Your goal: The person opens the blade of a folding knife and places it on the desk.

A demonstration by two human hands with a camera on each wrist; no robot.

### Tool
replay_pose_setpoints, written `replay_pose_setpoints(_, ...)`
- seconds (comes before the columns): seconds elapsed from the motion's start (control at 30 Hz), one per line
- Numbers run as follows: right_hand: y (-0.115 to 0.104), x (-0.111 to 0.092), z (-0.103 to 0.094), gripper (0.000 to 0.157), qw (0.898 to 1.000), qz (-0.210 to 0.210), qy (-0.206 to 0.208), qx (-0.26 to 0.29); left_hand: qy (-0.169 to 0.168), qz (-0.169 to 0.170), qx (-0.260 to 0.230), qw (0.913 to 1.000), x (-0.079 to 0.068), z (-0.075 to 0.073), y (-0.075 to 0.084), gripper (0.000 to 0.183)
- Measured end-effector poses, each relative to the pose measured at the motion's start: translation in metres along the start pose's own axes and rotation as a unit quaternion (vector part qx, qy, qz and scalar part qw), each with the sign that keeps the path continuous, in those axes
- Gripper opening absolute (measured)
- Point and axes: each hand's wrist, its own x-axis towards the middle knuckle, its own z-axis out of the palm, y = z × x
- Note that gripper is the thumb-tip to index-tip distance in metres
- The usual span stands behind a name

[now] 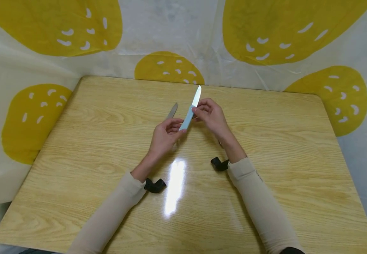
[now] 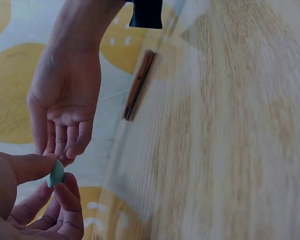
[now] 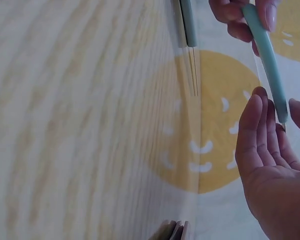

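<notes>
A knife (image 1: pixel 188 118) with a light blue handle is held up above the table, its blade pointing away and upward. My left hand (image 1: pixel 164 137) pinches the handle's lower end between thumb and fingers; the left wrist view sees that handle (image 2: pixel 56 174) nearly end-on. At the junction of handle and blade, my right hand (image 1: pixel 212 116) has its thumb in front and its fingers behind. Its fingers are only slightly bent in the right wrist view. Beyond my left hand lies a second knife blade (image 1: pixel 172 110), its handle (image 3: pixel 189 25) pale green.
A brown, narrow object (image 2: pixel 139 85) lies on the wooden table (image 1: pixel 282 141), mostly hidden behind my right wrist in the head view. Dark slender ends (image 3: pixel 175 231) show at the bottom of the right wrist view. A yellow-patterned cloth (image 1: pixel 170 28) hangs behind the table.
</notes>
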Motion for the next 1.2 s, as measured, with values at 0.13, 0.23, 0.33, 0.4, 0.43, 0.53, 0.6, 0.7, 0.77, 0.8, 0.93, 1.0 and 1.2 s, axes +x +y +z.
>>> replay_pose_setpoints(0.13, 0.001, 0.004, -0.002, 0.028, 1.0, 0.008, 0.018, -0.008, 0.0, -0.007, 0.008, 0.9999, -0.001, -0.001, -0.002, 0.033)
replay_pose_setpoints(0.23, 0.001, 0.007, -0.003, 0.035, 0.999, 0.016, 0.029, -0.018, -0.005, -0.014, 0.023, 0.9996, -0.003, -0.002, -0.002, 0.032)
replay_pose_setpoints(0.33, 0.0, 0.009, -0.004, 0.042, 0.999, 0.021, 0.036, -0.029, -0.014, -0.016, 0.044, 0.9988, -0.005, -0.003, -0.001, 0.031)
replay_pose_setpoints(0.4, 0.001, 0.011, -0.005, 0.048, 0.998, 0.023, 0.039, -0.032, -0.02, -0.017, 0.056, 0.9981, -0.006, -0.003, -0.002, 0.031)
replay_pose_setpoints(0.43, 0.001, 0.012, -0.006, 0.05, 0.998, 0.025, 0.04, -0.034, -0.023, -0.016, 0.061, 0.9977, -0.007, -0.004, -0.002, 0.031)
replay_pose_setpoints(0.53, 0.002, 0.014, -0.006, 0.055, 0.998, 0.028, 0.041, -0.033, -0.03, -0.014, 0.075, 0.9966, -0.008, -0.004, -0.004, 0.032)
replay_pose_setpoints(0.6, 0.004, 0.015, -0.006, 0.056, 0.998, 0.029, 0.044, -0.034, -0.033, -0.01, 0.085, 0.9958, -0.008, -0.005, -0.004, 0.034)
replay_pose_setpoints(0.7, 0.007, 0.018, -0.006, 0.056, 0.998, 0.032, 0.048, -0.037, -0.033, -0.003, 0.099, 0.9946, -0.008, -0.004, -0.005, 0.036)
replay_pose_setpoints(0.77, 0.009, 0.019, -0.006, 0.055, 0.997, 0.035, 0.051, -0.041, -0.033, 0.001, 0.106, 0.9938, -0.009, -0.004, -0.005, 0.036)
replay_pose_setpoints(0.8, 0.009, 0.019, -0.006, 0.054, 0.997, 0.038, 0.051, -0.043, -0.033, 0.003, 0.11, 0.9934, -0.009, -0.003, -0.005, 0.036)
replay_pose_setpoints(0.93, 0.01, 0.02, -0.006, 0.053, 0.996, 0.051, 0.049, -0.058, -0.032, 0.007, 0.13, 0.9909, -0.009, -0.003, -0.006, 0.035)
replay_pose_setpoints(1.0, 0.01, 0.02, -0.006, 0.053, 0.995, 0.058, 0.044, -0.072, -0.029, 0.009, 0.141, 0.9895, -0.01, -0.004, -0.007, 0.034)
replay_pose_setpoints(1.2, 0.009, 0.021, -0.007, 0.052, 0.989, 0.085, 0.033, -0.117, -0.022, 0.026, 0.176, 0.9838, -0.011, -0.006, -0.007, 0.031)
